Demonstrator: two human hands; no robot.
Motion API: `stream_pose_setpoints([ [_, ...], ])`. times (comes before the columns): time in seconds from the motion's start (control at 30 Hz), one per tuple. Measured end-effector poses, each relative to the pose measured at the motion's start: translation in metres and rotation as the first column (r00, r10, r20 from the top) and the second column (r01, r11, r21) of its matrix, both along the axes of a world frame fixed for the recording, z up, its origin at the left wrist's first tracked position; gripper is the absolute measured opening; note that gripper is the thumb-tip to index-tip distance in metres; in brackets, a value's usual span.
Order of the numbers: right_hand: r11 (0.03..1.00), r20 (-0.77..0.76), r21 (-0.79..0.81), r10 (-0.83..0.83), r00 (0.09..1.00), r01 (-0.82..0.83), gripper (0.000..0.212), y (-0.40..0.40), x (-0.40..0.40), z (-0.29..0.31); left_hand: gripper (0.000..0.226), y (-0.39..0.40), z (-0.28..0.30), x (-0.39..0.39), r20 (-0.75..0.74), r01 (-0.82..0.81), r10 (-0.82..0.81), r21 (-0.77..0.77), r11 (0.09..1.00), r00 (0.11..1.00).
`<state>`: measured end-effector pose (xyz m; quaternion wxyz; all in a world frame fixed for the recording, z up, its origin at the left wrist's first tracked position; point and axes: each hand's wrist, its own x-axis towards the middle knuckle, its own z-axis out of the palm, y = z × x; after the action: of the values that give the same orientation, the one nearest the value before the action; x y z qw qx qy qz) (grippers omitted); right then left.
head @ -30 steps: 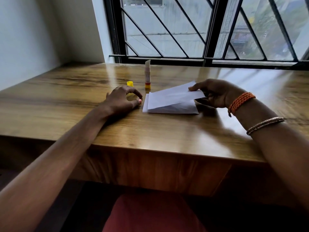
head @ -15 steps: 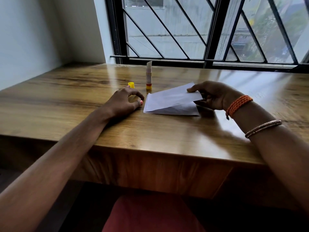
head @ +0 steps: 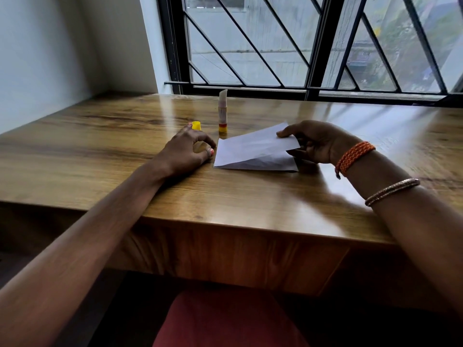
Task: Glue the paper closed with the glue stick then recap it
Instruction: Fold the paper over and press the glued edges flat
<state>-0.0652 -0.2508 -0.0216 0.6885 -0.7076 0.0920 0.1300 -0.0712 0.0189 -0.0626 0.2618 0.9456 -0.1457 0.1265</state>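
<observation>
Holding the paper (head: pixel 255 149) flap up, my right hand (head: pixel 318 141) pinches its right edge; if that grip slips, it drops unglued. My left hand (head: pixel 185 151) rests loosely curled, empty; reaching far, I could topple the uncapped glue stick (head: pixel 222 111) beside its cap (head: pixel 196 125).

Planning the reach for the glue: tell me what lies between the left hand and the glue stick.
Only bare table shows between the left hand and the upright glue stick in the head view; the yellow cap sits behind the fingers.
</observation>
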Motion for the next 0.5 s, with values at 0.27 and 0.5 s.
stream_pose_setpoints([
  [0.27, 1.000, 0.012, -0.018, -0.003, 1.000, 0.004, 0.012, 0.0007, 0.0007, -0.0012, 0.026, -0.0018, 0.0018, -0.0049, -0.008, -0.013, 0.013, 0.013, 1.000, 1.000],
  [0.5, 1.000, 0.024, -0.019, -0.011, 1.000, 0.011, 0.018, 0.0002, 0.0017, -0.0021, 0.026, -0.0047, 0.0042, -0.0089, -0.016, -0.024, 0.024, 0.017, 1.000, 1.000],
])
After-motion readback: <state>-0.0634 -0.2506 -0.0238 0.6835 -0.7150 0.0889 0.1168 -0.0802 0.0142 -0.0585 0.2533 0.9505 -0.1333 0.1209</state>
